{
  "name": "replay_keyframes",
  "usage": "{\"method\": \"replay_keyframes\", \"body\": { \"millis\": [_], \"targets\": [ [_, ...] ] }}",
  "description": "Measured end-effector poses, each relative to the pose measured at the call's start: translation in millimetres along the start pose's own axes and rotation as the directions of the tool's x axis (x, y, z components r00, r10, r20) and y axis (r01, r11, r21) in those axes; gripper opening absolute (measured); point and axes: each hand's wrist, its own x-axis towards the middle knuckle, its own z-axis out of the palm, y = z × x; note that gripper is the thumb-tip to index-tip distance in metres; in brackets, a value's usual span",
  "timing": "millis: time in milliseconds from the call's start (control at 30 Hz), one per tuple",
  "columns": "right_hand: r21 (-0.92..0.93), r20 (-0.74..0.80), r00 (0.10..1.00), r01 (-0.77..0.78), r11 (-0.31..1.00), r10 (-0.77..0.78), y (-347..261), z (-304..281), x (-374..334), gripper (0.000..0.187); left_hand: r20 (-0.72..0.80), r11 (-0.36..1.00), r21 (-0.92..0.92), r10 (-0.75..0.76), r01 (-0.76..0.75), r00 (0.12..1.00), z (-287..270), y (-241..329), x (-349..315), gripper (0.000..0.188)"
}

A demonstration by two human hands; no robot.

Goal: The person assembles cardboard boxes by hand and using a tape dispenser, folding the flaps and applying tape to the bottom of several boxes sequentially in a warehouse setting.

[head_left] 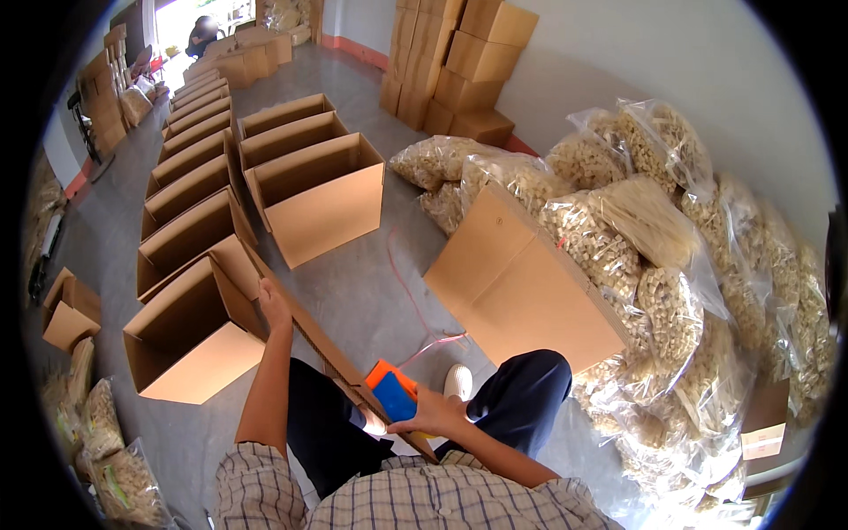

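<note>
A folded cardboard box (311, 334), seen nearly edge-on, slants across in front of me from the open boxes down to my lap. My left hand (275, 306) grips its upper edge near the far end. At its near end, my right hand (435, 413) is closed around a blue-and-orange hand tool (394, 396), its thumb side against the cardboard. Fingers and cardboard hide part of the tool, so its exact kind is unclear. Left of my left hand stands an open cardboard box (199, 362). Another folded box (521, 283) leans beside my right knee.
Open cardboard boxes (322, 212) stand in rows ahead and to the left. Clear bags of pale pieces (667, 318) are heaped on the right, more bags (128, 486) at lower left. Stacked cartons (481, 66) stand by the wall. A pink strap (433, 344) lies on the floor. A person (203, 37) sits far back.
</note>
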Motion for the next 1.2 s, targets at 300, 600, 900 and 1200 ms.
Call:
{"method": "replay_keyframes", "body": {
  "millis": [300,600,900,1200],
  "targets": [
    [-0.030,-0.288,0.950,-0.136,0.990,0.121,21,-38,-6,0.083,-0.072,0.952,0.303,0.068,-0.043,0.995,-17,25,-17,0.049],
    [-0.127,-0.547,0.806,-0.346,0.930,0.225,38,-55,-25,0.077,0.448,0.974,0.224,-0.068,-0.038,0.891,-31,14,27,0.054],
    [0.423,-0.777,0.600,0.276,0.863,0.189,90,-80,-107,0.047,0.880,0.471,0.439,-0.055,-0.765,0.472,-48,63,26,0.042],
    [-0.072,-0.448,0.864,0.223,0.972,-0.231,22,-58,-62,0.057,0.866,0.204,0.486,-0.247,-0.850,0.435,-10,56,-58,0.048]
  ]
}}
